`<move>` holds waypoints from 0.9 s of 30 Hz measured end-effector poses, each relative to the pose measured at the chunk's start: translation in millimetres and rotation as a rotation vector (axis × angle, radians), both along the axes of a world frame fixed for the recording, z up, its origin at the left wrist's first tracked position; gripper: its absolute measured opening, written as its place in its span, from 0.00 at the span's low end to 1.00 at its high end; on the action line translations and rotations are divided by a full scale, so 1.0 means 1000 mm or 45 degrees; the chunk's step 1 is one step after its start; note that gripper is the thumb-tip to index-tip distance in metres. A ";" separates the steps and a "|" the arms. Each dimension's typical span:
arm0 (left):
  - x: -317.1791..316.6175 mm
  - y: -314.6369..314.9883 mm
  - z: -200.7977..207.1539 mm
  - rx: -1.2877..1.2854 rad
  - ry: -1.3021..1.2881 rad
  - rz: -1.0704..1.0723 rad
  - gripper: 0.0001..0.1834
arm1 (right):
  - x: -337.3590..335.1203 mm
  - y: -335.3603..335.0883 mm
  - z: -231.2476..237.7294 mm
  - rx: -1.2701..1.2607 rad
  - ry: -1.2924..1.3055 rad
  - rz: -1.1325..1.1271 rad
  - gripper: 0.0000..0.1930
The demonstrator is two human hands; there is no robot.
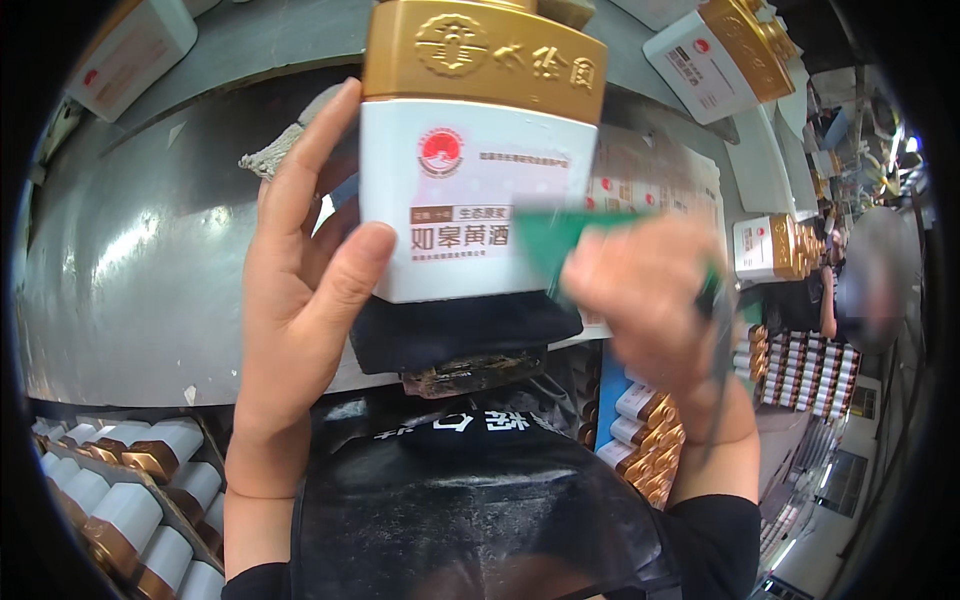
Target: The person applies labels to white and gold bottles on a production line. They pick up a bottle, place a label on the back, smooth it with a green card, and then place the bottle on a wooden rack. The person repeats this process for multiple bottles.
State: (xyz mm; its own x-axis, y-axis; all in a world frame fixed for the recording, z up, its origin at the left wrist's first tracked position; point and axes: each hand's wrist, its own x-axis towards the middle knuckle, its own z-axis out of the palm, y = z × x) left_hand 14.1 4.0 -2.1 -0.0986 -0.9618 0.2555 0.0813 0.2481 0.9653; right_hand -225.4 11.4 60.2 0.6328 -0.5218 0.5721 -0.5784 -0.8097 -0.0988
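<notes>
A flat white bottle point(470, 190) with a gold embossed shoulder stands in front of me, above a dark padded block point(470, 330). My left hand point(300, 250) grips its left side, thumb on the front edge and fingers partly hidden behind. My right hand point(650, 290), smeared by motion, is closed around a green scraper point(550, 240). The scraper's edge lies at the right part of the printed label point(455, 230) on the bottle's front; whether it presses there is too blurred to tell. A thin grey strip point(722, 370) shows beside my right wrist.
A sheet of labels point(660, 185) lies right of the bottle on the metal table point(140, 270). More bottles stand at upper left point(135, 55), upper right point(715, 60) and right point(765, 248). Crated bottles point(130, 510) fill the lower left. Another person point(828, 285) is at far right.
</notes>
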 end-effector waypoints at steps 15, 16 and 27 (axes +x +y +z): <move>0.024 0.008 -0.012 0.102 0.256 0.096 0.25 | 0.046 -0.043 0.017 -0.088 -0.056 0.081 0.17; 0.025 0.007 -0.009 0.076 0.251 0.086 0.25 | 0.048 -0.041 0.018 -0.147 -0.030 0.079 0.15; 0.023 0.017 -0.011 0.033 0.216 0.102 0.24 | 0.042 -0.016 -0.006 -0.142 -0.013 0.155 0.11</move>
State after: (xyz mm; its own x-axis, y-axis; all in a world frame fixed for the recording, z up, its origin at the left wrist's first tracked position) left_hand 37.4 20.9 -12.9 0.0207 -0.9712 0.2373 0.2247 0.2358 0.9455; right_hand -183.1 -4.9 54.3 0.6810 -0.3746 0.6292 -0.4750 -0.8799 -0.0098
